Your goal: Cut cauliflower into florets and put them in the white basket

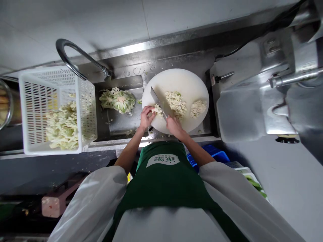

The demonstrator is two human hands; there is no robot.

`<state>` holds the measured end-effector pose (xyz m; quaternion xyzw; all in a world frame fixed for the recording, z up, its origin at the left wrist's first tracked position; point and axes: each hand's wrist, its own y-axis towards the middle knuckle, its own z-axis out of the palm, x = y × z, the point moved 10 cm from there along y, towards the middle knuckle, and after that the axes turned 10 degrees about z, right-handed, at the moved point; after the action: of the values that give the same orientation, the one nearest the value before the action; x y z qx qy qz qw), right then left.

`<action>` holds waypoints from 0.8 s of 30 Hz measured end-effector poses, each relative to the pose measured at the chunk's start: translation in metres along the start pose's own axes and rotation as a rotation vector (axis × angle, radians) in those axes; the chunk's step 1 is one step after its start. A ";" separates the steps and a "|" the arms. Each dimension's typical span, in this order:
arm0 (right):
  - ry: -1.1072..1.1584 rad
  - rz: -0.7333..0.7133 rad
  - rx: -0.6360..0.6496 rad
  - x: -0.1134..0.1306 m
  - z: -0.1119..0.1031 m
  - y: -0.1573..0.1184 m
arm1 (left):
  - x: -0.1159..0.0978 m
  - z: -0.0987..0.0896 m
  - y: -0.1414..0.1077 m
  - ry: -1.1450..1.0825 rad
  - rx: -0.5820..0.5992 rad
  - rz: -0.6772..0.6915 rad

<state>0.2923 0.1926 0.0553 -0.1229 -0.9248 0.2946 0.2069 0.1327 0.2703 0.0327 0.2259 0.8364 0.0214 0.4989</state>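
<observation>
On a round white cutting board [161, 79], my right hand [174, 127] is wrapped round the handle of a cleaver [156, 98]. Its blade points away from me, tilted to the left, beside a small cauliflower piece [157, 109]. My left hand [146, 117] pinches that piece from the left with its fingertips, close to the blade. Just right of the cleaver lies a heap of chopped cauliflower [176, 103]. A smaller cut portion [198, 108] sits near the board's right edge.
Cauliflower heads [118, 100] lie in the sink basin [118, 122] to the left. Beyond it stands a white plastic basket [51, 149] with cauliflower pieces inside. A curved faucet [83, 55] arches over the basket's rim. A metal slicing machine [239, 111] borders the board's right side.
</observation>
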 end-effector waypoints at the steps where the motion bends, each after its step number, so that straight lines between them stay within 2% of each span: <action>1: -0.005 0.003 0.000 0.004 0.000 0.005 | -0.002 0.001 0.000 0.024 0.004 0.016; 4: 0.002 0.027 -0.008 0.004 -0.003 0.013 | -0.009 0.002 -0.002 0.100 0.004 0.019; 8: 0.020 0.032 -0.013 -0.010 -0.013 0.003 | -0.013 -0.013 -0.004 0.204 -0.045 -0.046; 10: 0.021 0.067 -0.064 -0.017 -0.021 -0.006 | -0.014 -0.019 -0.005 0.267 -0.062 -0.058; 12: 0.017 0.118 -0.126 -0.021 -0.030 -0.011 | -0.011 -0.018 -0.006 0.291 -0.042 -0.084; 19: 0.043 0.182 -0.254 -0.012 -0.044 0.004 | -0.002 0.000 -0.014 0.180 -0.010 -0.139; 24: 0.070 0.185 -0.262 -0.007 -0.044 0.013 | -0.006 -0.003 -0.022 0.121 -0.044 -0.127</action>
<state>0.3198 0.2220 0.0782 -0.2437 -0.9323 0.1849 0.1930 0.1244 0.2483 0.0338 0.1599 0.8770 0.0218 0.4526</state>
